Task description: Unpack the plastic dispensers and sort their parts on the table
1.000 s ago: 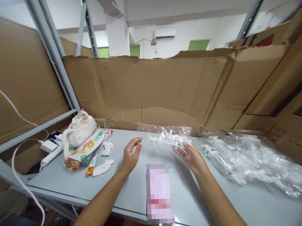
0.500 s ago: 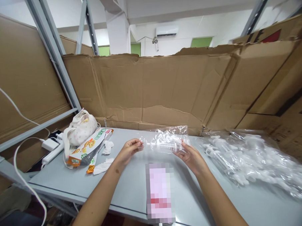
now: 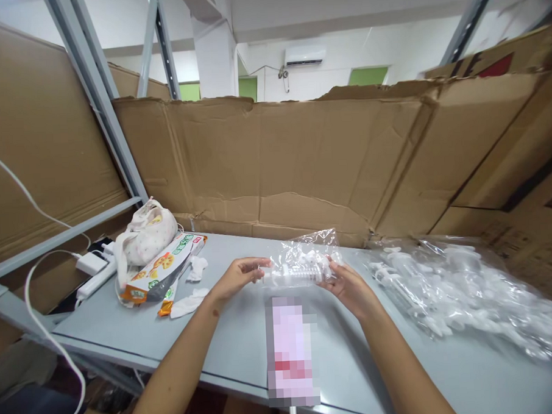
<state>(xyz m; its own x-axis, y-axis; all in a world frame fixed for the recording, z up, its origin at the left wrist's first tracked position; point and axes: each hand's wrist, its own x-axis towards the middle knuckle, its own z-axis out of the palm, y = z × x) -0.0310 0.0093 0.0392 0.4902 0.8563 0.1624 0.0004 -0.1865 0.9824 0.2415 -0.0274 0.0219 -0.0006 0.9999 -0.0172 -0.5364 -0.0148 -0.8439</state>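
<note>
Between my hands, above the grey table (image 3: 245, 348), is a clear plastic bag (image 3: 321, 241). Inside it lies a clear syringe-like tube (image 3: 301, 273) with ring markings, along with small white parts. My left hand (image 3: 240, 277) is closed in a pinch at the left end of the bag, by the tube's narrow end. With fingers and thumb closed, my right hand (image 3: 347, 284) grips the right end of the bag. Below them a pixelated pink phone-like slab (image 3: 291, 343) lies on the table, with a white cable plugged into its near end.
To the right lie several clear bags (image 3: 458, 290) of similar white and clear parts. At left are a white cloth bag (image 3: 151, 234), a printed food package (image 3: 169, 266), crumpled tissues (image 3: 189, 303) and a power strip (image 3: 96, 282). A cardboard wall (image 3: 274, 158) closes off the back.
The tube inside the bag has shifted left, close to my left fingers. The bag's left end is gathered in more, and my left hand has moved slightly right.
</note>
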